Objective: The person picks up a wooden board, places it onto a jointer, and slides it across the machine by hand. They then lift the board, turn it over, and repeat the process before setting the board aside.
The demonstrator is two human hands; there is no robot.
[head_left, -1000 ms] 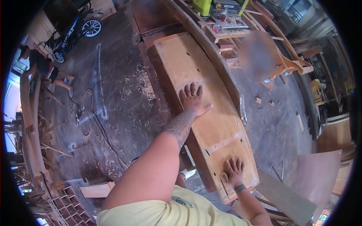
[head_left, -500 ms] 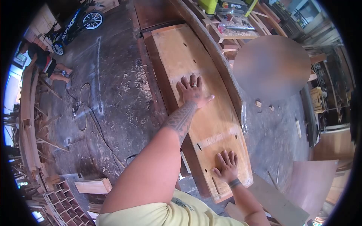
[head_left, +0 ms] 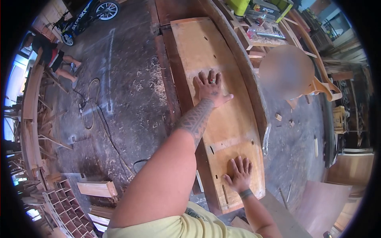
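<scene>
Head view: the panel (head_left: 230,123) lies lengthwise ahead of the wearer, over a brown board (head_left: 181,81) visible along its left side, with a curved rail (head_left: 250,75) running down its right. I note the left hand (head_left: 210,87) palm down near mid-length, fingers spread wide, and the right hand (head_left: 240,174) likewise flat near the close end, below the lower pale strip (head_left: 234,142); both rest on the surface and neither has hold of anything. How hard they press, I cannot tell. Handling, my estimate: stiff, fairly heavy and awkward for its length, not fragile, though the corners may chip; the smooth face looks slippery to a flat palm. I would grip the long edges, one hand towards each end, and not trust the small slots (head_left: 211,150) for purchase. Compared with one second ago: the view has shifted, so the motorcycle (head_left: 81,20) sits higher and further right in it; against the panel itself, both hands keep roughly the same spots, and I see no clear slide of the panel along the rail.
</scene>
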